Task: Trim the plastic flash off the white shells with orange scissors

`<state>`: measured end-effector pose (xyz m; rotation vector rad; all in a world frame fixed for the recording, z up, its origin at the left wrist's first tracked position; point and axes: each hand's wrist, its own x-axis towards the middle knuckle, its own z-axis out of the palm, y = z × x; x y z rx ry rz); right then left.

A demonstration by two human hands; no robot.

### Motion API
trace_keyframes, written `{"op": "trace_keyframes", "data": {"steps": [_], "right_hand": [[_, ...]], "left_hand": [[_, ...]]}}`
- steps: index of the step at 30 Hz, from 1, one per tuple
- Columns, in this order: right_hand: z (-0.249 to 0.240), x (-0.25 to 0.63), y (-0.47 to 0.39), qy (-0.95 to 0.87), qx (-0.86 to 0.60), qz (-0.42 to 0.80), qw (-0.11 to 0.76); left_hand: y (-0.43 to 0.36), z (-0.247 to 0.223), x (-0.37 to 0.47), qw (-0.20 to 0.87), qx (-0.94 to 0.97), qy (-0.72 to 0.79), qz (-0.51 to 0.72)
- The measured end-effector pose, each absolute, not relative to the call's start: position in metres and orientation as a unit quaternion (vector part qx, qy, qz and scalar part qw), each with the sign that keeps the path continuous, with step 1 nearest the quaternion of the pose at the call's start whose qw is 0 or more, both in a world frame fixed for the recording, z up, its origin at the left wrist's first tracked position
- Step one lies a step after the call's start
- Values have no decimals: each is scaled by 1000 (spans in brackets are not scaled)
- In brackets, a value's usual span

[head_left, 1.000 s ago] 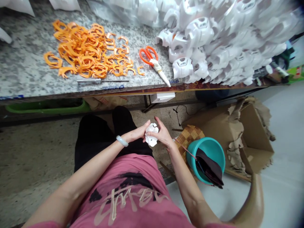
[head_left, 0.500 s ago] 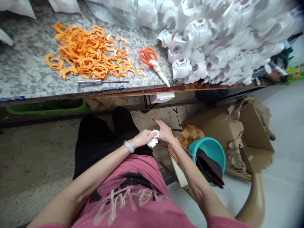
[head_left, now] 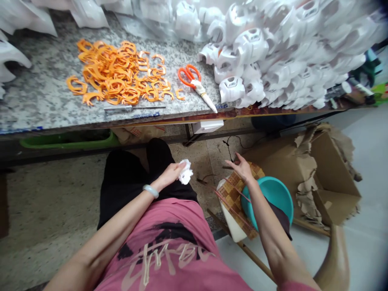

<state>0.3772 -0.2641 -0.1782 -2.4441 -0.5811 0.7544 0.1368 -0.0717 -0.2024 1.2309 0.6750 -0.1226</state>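
Note:
A crumpled white tissue (head_left: 186, 173) is pinched in the fingers of my left hand (head_left: 169, 175), above my lap. My right hand (head_left: 241, 167) holds nothing; its fingers are apart, over a woven checkered basket (head_left: 232, 188). Close to the right forearm is a turquoise bucket (head_left: 280, 190), with a dark cloth or pouch (head_left: 277, 218) hanging over its rim. The basket stands beside the bucket, partly covered by the right arm.
On the speckled stone table (head_left: 54, 76) lie a pile of orange plastic pieces (head_left: 118, 74), orange-handled scissors (head_left: 197, 87) and a thin screwdriver (head_left: 133, 108). White plastic shells (head_left: 251, 44) are heaped at the right. A torn cardboard box (head_left: 330, 182) stands on the floor, right.
My hands have come apart. The left has drawn back leftward with the tissue, and the right has moved right, over the basket. The view has shifted slightly.

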Motion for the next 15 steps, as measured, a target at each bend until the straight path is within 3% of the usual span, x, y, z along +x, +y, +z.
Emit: {"op": "trace_keyframes", "data": {"steps": [9,15], "right_hand": [[-190,278,-201,-229,-780,424,399],[-195,248,-185,-177,-752,421,475]], "left_hand": [[-66,-204,143,869,369,328,-22],[-69,-205,139,891,328,312,-41]]}}
